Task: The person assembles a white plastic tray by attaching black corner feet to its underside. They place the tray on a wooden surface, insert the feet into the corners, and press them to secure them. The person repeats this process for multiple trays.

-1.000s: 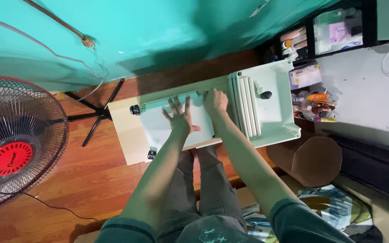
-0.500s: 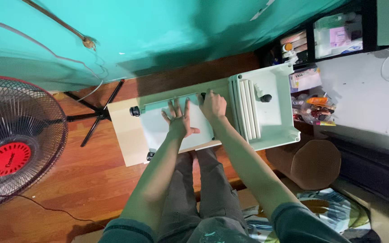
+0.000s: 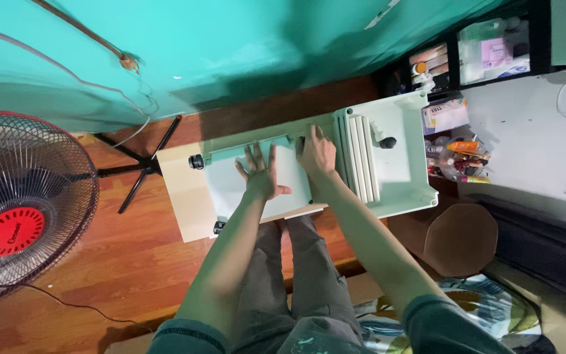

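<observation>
A wooden floor [image 3: 99, 255] of reddish boards carries everything. A pale plastic cabinet [image 3: 388, 167] lies on it on its side, near the wall at twelve o'clock. A cream board [image 3: 181, 190] lies flat just beside it at nine o'clock. A standing fan [image 3: 14, 210] rests on the floor further toward nine o'clock.
</observation>
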